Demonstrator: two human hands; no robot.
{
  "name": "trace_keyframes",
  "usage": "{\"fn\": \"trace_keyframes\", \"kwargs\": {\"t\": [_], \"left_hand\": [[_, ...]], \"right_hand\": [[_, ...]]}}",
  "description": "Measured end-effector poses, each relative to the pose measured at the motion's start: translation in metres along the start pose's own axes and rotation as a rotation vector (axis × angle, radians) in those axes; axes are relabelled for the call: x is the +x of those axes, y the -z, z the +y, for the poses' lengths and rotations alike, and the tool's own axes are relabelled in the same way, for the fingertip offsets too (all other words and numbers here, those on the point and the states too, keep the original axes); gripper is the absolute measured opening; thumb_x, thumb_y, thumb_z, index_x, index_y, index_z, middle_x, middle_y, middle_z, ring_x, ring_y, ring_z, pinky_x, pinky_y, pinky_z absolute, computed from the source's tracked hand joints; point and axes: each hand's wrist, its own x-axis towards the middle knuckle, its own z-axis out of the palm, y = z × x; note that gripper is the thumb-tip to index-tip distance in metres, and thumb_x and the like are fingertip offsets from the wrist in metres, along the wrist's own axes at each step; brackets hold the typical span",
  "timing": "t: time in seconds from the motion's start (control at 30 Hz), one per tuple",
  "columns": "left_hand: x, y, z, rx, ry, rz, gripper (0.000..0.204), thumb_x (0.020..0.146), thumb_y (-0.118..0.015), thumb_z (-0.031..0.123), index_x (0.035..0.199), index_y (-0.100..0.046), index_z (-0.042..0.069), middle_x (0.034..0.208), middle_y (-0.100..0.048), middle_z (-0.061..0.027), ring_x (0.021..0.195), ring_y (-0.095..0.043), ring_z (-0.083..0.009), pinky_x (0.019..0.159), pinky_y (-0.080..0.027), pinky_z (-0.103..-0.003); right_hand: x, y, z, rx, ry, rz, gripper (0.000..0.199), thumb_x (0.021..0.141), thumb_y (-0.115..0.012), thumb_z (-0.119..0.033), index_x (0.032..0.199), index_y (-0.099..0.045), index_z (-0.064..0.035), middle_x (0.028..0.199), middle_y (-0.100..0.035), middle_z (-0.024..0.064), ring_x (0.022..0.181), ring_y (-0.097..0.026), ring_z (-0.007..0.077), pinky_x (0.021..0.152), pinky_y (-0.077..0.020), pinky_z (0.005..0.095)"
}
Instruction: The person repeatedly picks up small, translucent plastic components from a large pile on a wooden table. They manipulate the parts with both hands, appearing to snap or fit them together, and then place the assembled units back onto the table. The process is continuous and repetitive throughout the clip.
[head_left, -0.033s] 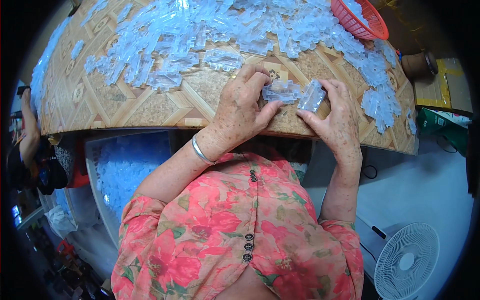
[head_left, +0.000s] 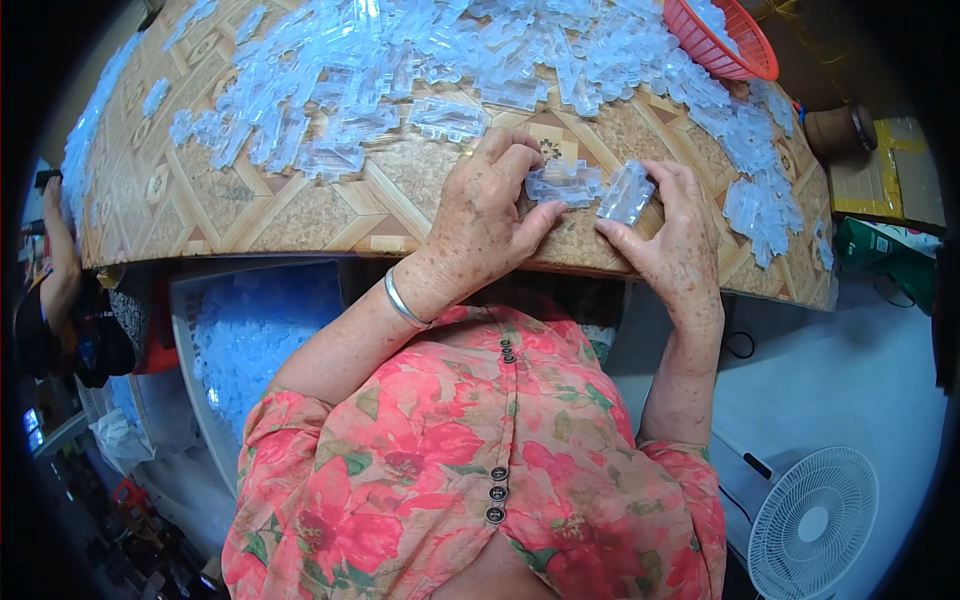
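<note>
Near the table's front edge, my left hand grips a clear plastic piece by its left end, between thumb and curled fingers. Just right of it, my right hand pinches another clear plastic piece, tilted, between thumb and fingers. The two pieces lie close to each other, and I cannot tell whether they touch. A similar loose clear piece rests on the table just beyond my left hand.
A large heap of clear pieces covers the far side of the patterned table. At the far right stands a red plastic basket, with smaller piles below it. A bin of pieces is under the table; a white fan stands lower right.
The piece in my right hand has shifted very slightly right. Otherwise both hands keep their places.
</note>
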Motion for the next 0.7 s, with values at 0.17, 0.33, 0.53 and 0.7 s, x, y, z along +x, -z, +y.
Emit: {"fn": "trace_keyframes", "kwargs": {"t": [0.17, 0.33, 0.53, 0.7], "left_hand": [[0.000, 0.000, 0.001, -0.022, 0.015, 0.008, 0.035, 0.073, -0.082, 0.012, 0.098, -0.061, -0.002, 0.106, -0.064, -0.0158, 0.090, -0.065, -0.0330, 0.074, -0.053, -0.038], [-0.001, 0.000, 0.001, -0.029, 0.008, 0.020, 0.035, 0.073, -0.082, 0.012, 0.098, -0.061, -0.002, 0.106, -0.064, -0.0158, 0.089, -0.065, -0.0324, 0.073, -0.053, -0.038], [-0.001, 0.001, 0.002, -0.050, 0.005, 0.035, 0.035, 0.075, -0.082, 0.012, 0.099, -0.061, -0.002, 0.106, -0.065, -0.0138, 0.078, -0.066, -0.0251, 0.065, -0.052, -0.033], [-0.003, 0.000, 0.002, -0.148, 0.056, 0.021, 0.033, 0.078, -0.081, 0.008, 0.102, -0.061, -0.002, 0.106, -0.064, -0.0115, 0.063, -0.064, -0.0136, 0.050, -0.049, -0.024]], "right_hand": [[-0.010, -0.008, 0.002, 0.166, 0.023, 0.076, 0.069, 0.066, -0.089, -0.024, 0.125, -0.059, -0.0009, 0.121, -0.059, 0.0149, 0.113, -0.060, 0.0327, 0.095, -0.0495, 0.0420], [-0.012, -0.008, 0.002, 0.268, 0.014, 0.097, 0.068, 0.067, -0.089, -0.024, 0.124, -0.061, -0.0015, 0.117, -0.060, 0.0133, 0.106, -0.062, 0.0289, 0.090, -0.0515, 0.0383], [-0.015, -0.005, -0.007, 0.550, -0.049, 0.006, 0.071, 0.069, -0.088, -0.028, 0.129, -0.060, -0.0012, 0.112, -0.060, 0.0068, 0.094, -0.057, 0.0183, 0.086, -0.0490, 0.0325], [-0.022, -0.021, -0.007, 0.981, -0.123, -0.047, 0.079, 0.077, -0.084, -0.040, 0.137, -0.055, 0.0020, 0.117, -0.061, 0.0067, 0.095, -0.055, 0.0154, 0.085, -0.0467, 0.0293]]}}
